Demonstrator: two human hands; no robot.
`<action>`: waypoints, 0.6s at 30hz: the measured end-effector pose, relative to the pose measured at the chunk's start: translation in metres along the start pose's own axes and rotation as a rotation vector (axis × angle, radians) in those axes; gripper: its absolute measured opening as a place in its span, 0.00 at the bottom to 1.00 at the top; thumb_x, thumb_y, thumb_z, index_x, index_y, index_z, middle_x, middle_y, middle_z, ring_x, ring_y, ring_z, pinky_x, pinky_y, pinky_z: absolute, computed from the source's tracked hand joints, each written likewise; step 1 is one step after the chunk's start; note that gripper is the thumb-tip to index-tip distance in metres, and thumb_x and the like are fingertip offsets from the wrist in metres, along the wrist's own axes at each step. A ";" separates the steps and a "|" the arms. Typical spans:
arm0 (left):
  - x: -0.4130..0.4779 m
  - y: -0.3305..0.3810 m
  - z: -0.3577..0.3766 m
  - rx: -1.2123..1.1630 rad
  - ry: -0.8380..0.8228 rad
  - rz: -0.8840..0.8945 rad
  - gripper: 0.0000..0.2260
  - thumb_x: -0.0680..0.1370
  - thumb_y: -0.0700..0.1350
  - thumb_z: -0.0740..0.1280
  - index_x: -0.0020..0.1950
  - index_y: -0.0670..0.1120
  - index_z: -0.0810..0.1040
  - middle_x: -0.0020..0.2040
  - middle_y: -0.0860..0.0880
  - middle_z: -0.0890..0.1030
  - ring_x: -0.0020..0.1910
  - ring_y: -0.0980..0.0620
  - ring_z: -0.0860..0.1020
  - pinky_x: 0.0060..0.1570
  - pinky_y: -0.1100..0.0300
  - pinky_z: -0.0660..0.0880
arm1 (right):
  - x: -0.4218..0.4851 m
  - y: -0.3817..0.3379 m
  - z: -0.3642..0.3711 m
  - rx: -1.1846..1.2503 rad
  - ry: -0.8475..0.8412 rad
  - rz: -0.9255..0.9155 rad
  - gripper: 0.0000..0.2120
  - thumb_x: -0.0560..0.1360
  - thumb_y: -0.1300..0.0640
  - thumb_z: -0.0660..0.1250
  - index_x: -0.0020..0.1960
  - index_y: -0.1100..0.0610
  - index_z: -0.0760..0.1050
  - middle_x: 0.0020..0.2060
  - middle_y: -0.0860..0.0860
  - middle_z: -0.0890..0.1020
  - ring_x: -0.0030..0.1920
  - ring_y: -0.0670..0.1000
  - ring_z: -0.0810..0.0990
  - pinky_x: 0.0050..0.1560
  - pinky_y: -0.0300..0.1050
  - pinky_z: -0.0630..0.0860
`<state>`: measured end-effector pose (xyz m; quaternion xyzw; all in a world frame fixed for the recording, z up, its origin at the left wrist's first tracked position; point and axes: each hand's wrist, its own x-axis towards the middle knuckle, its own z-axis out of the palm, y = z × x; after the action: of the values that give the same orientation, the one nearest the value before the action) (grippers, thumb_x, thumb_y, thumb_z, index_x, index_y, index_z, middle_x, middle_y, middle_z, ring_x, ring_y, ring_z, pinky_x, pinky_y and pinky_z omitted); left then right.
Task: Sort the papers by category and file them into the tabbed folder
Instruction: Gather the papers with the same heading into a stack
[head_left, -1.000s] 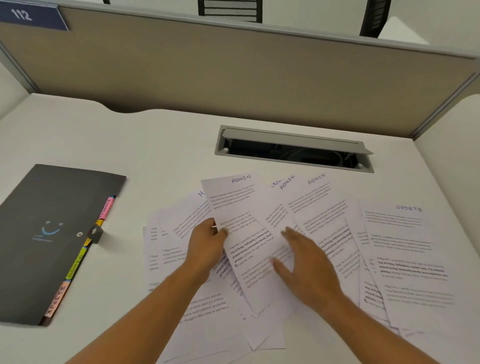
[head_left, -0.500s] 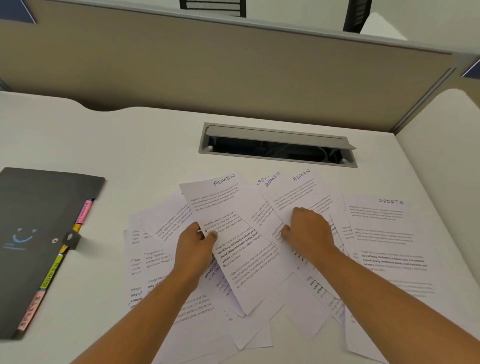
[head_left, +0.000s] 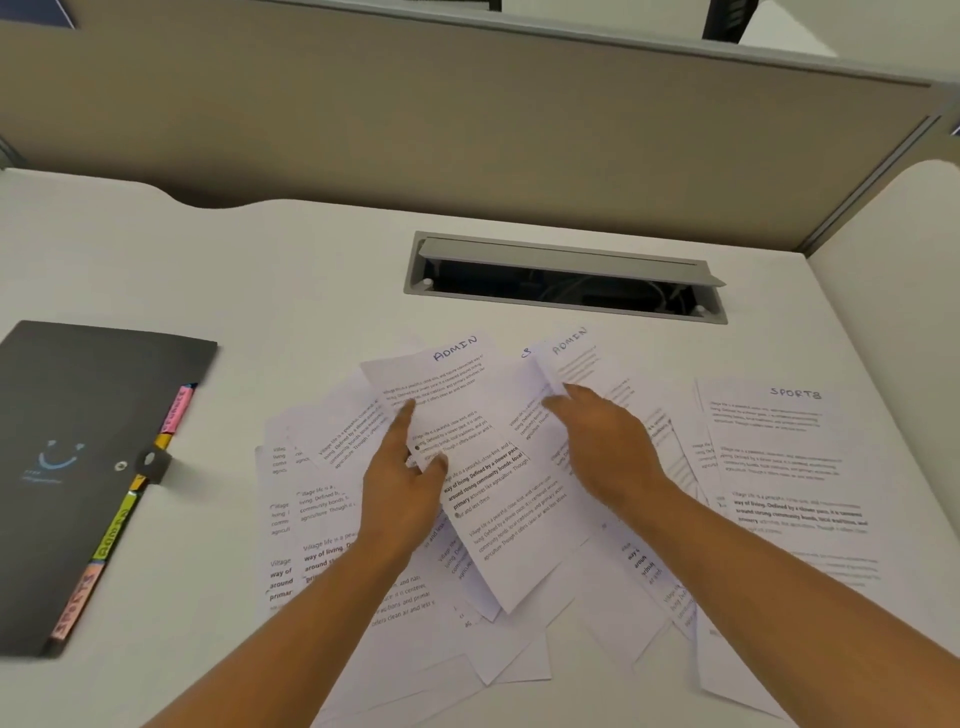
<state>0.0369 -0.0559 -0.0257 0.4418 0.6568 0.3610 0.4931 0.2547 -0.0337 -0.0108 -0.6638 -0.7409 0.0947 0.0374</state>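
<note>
Now: a gathering step, I judge. Left hand lies on the top ADMIN sheet, index straight along its left edge, thumb on its face; whether the lower fingers tuck beneath, cannot tell. Right hand is flat, fingers together, tips touching the second ADMIN sheet just beyond them. Best to slide that one onto the first, square the edges, and leave the SPORTS sheet outboard of the right hand. Folder lies closed, well left of the left hand.

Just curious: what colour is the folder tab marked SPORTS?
The SPORTS tab is salmon-orange with red lettering, seen in the head view.
</note>
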 end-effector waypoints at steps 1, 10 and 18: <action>0.000 -0.001 0.000 0.018 0.005 -0.004 0.28 0.80 0.40 0.67 0.76 0.56 0.63 0.69 0.56 0.70 0.59 0.59 0.72 0.60 0.59 0.71 | 0.002 -0.003 0.002 -0.021 -0.042 -0.004 0.22 0.79 0.63 0.55 0.72 0.57 0.70 0.72 0.56 0.72 0.68 0.60 0.73 0.65 0.55 0.73; -0.002 -0.004 -0.003 -0.012 0.009 -0.045 0.18 0.79 0.42 0.67 0.69 0.49 0.73 0.54 0.58 0.78 0.45 0.60 0.82 0.41 0.63 0.79 | 0.002 -0.014 0.013 -0.082 -0.136 0.024 0.30 0.75 0.42 0.66 0.69 0.59 0.69 0.66 0.52 0.73 0.61 0.54 0.75 0.55 0.50 0.77; -0.003 -0.002 -0.001 -0.011 0.023 -0.055 0.18 0.80 0.41 0.67 0.69 0.49 0.72 0.54 0.58 0.77 0.44 0.64 0.78 0.43 0.66 0.76 | -0.001 -0.021 0.022 -0.075 -0.089 0.063 0.08 0.75 0.53 0.64 0.45 0.59 0.72 0.43 0.50 0.75 0.40 0.51 0.70 0.37 0.44 0.70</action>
<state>0.0357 -0.0593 -0.0268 0.4167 0.6723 0.3560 0.4976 0.2305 -0.0386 -0.0282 -0.6828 -0.7238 0.0972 -0.0236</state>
